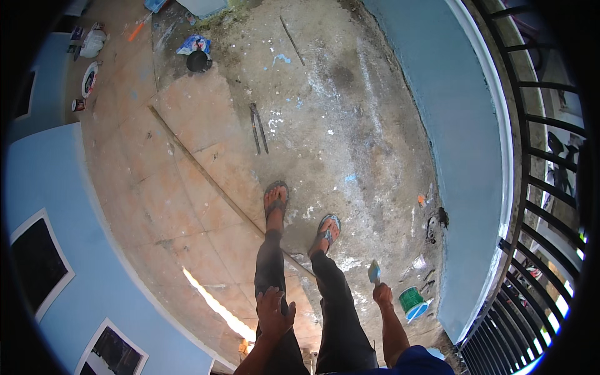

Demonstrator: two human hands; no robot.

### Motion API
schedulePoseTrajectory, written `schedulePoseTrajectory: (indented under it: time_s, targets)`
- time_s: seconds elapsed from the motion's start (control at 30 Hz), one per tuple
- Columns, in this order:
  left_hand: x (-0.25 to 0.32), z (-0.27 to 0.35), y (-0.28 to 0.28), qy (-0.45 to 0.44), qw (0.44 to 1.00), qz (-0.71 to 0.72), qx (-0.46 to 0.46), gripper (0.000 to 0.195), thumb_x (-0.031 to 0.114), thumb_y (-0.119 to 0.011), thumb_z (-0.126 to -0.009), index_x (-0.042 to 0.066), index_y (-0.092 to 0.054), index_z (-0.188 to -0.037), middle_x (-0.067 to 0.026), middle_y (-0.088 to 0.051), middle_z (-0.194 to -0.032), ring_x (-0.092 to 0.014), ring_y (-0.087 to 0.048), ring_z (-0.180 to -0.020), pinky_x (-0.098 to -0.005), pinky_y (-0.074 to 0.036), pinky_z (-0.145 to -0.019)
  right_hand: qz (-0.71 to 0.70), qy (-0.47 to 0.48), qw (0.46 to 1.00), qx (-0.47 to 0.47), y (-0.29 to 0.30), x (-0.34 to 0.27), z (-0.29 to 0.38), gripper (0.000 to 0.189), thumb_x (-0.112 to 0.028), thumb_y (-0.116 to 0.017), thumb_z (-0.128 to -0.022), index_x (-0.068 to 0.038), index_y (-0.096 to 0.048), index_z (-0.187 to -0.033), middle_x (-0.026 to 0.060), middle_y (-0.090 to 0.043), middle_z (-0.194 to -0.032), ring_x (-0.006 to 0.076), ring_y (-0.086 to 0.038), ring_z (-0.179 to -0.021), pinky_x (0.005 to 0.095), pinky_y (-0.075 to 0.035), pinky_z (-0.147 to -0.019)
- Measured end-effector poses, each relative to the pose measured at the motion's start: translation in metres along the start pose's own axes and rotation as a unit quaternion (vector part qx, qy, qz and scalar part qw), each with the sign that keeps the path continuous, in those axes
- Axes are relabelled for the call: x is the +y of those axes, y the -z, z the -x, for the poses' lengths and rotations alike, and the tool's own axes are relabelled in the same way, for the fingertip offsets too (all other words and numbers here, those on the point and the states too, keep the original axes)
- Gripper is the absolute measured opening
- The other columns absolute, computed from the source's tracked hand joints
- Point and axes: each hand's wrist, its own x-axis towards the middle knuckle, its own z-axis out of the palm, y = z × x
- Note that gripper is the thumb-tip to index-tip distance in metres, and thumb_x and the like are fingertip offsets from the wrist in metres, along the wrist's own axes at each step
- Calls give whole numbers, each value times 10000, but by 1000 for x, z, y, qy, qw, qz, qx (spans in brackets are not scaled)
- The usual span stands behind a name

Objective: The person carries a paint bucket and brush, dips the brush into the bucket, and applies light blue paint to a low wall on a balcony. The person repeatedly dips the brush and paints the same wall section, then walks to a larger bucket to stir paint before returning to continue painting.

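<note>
My right hand [383, 294] is closed around the handle of a paintbrush [374, 273], whose bristles carry light blue paint and point away from me. Just right of that hand stands a green paint pail [411, 297] with light blue paint inside and a white stick across its rim. My left hand [275, 311] rests on the thigh of my dark trousers, fingers somewhat spread, with nothing in it. Along the right side runs a low wall [454, 117] painted blue-grey, topped by a white ledge.
A long wooden pole [201, 166] lies diagonally across the floor, passing by my feet. Ahead are long-handled pincers [258, 129], a thin rod [291, 40] and a black pan [198, 61]. Black metal railings [553, 157] rise above the wall. A light blue wall [51, 173] stands left.
</note>
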Motion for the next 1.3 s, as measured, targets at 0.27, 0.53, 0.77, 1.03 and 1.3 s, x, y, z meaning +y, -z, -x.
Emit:
schedulePoseTrajectory:
  time_s: [0.27,0.53,0.77,1.03,1.3]
  targets:
    - [40,10,14,-25,999,-4,24,429,253,-753,-806,15,-625,-1139,-188,-594,-1203,-375,-552,-1198,-552,-396,-1054,-322,443,812,203,245,-263,-18,418,-400,-532,-1039,17,-500,-1033,208,-521,-702,306,-510,-628,458,-433,-623]
    - [27,25,-13,-22,1000,10,-14,368,222,-698,-843,-18,-613,-1108,-204,-589,-1172,-376,-550,-1163,-534,-390,-1021,-130,451,825,314,351,-367,-34,561,-510,-484,-1035,49,-520,-1061,309,-615,-764,481,-633,-721,556,-455,-655]
    - [24,20,-15,15,1000,8,-20,386,198,-720,-823,-15,-614,-1128,-201,-585,-1181,-392,-528,-1170,-524,-387,-1027,23,532,745,401,517,-499,97,420,-348,-464,-1049,1,-510,-1278,247,-675,-1023,392,-670,-924,484,-521,-781]
    - [21,1,-5,-15,998,16,-62,472,177,-750,-792,18,-598,-1210,-177,-589,-1308,-365,-534,-1283,-575,-327,-1136,419,202,857,220,361,-376,-222,441,-234,-429,-1052,-48,-469,-1450,178,-681,-1246,262,-690,-1071,387,-572,-859]
    - [20,7,-19,63,997,50,-12,430,154,-734,-795,7,-586,-1171,-206,-583,-1227,-397,-525,-1250,-587,-339,-1102,423,-80,839,-334,-55,178,9,511,-345,-629,-924,-281,-567,-1427,99,-664,-1325,310,-645,-1214,490,-503,-990]
